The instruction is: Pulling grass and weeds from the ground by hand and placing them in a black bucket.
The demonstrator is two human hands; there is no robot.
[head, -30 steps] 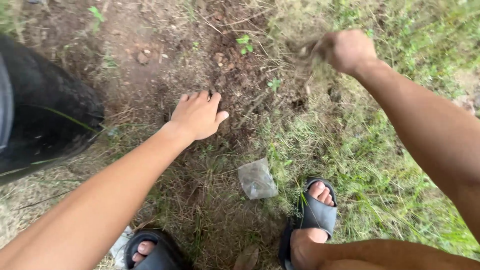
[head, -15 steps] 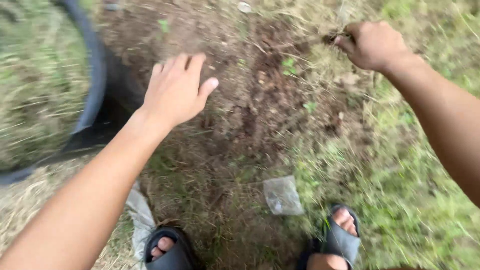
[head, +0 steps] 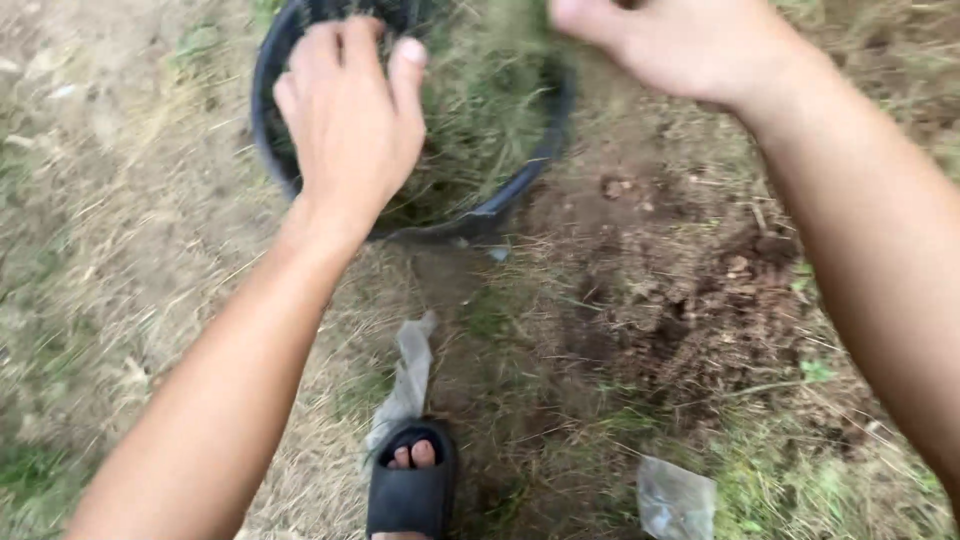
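- Outdoor ground of dry straw-coloured grass, with a patch of bare dark soil point(head: 690, 290) to the right and green tufts at the lower edge.
- A black round tub point(head: 520, 180) sits at the top, already holding a loose heap of pulled grass point(head: 480, 110); judging by that heap, a fair amount is gathered, while grass stands all around the soil patch.
- Left hand point(head: 350, 110) hovers over the tub's near rim, fingers spread, grasping nothing.
- Right hand point(head: 680, 40) is above the tub's right side; whether its grip is clenched or released, I cannot tell, since the fingers are cut off by the frame and blurred.
- A black sandal point(head: 410, 490) and two scraps of clear plastic point(head: 675, 500) lie near the feet.
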